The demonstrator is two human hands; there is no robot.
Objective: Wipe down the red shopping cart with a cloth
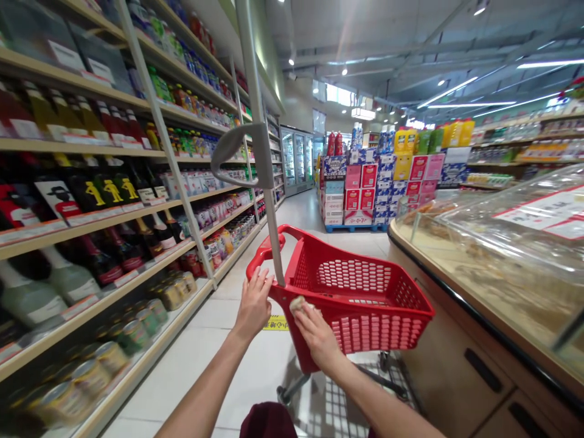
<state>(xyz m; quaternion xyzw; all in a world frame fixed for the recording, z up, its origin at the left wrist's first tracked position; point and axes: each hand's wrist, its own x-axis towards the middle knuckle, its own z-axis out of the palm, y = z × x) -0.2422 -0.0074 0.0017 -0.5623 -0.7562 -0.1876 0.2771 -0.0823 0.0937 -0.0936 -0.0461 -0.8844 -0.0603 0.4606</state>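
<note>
A red plastic shopping cart [365, 313] with a perforated basket stands right in front of me, turned sideways. My left hand [253, 304] rests on the cart's red frame near the base of its grey pole [260, 91], fingers stretched out. A grey loop handle [241, 155] is fixed on that pole. My right hand [317, 334] presses a crumpled, pale cloth [298, 305] against the cart's near side wall, below the basket rim. Part of the cloth is hidden under the fingers. Inside the basket I see only its bare red walls and slotted floor.
Shelves of bottles and cans [109, 261] line the left side. To the right stands a counter [456, 340] with clear plastic covers [524, 225]. Stacked drink cartons [360, 188] stand ahead, with glass-door fridges [296, 155] behind. A yellow floor sticker [276, 323] lies beside the cart.
</note>
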